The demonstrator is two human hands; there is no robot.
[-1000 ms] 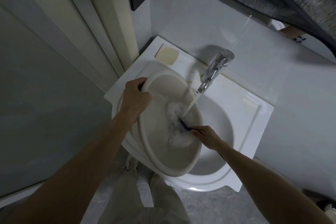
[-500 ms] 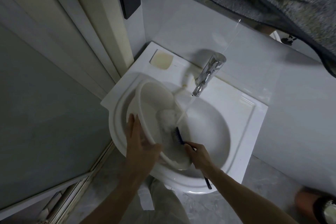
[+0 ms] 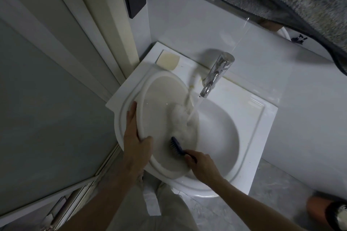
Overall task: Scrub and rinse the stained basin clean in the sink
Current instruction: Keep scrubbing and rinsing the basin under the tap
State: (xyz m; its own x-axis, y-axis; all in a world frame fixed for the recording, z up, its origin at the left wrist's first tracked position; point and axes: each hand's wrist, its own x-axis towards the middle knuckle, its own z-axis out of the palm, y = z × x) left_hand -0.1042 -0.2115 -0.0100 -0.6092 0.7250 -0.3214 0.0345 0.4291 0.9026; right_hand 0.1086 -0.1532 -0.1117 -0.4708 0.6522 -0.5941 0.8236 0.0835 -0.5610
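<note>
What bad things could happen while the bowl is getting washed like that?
The basin leans tilted in the sink, held only at its rim by the left hand. Wet and foamy, it might slip and bang down.
Water from the tap lands near the basin's edge, so it could splash out onto the floor.
The right hand grips the wet brush, which could slide loose.
</note>
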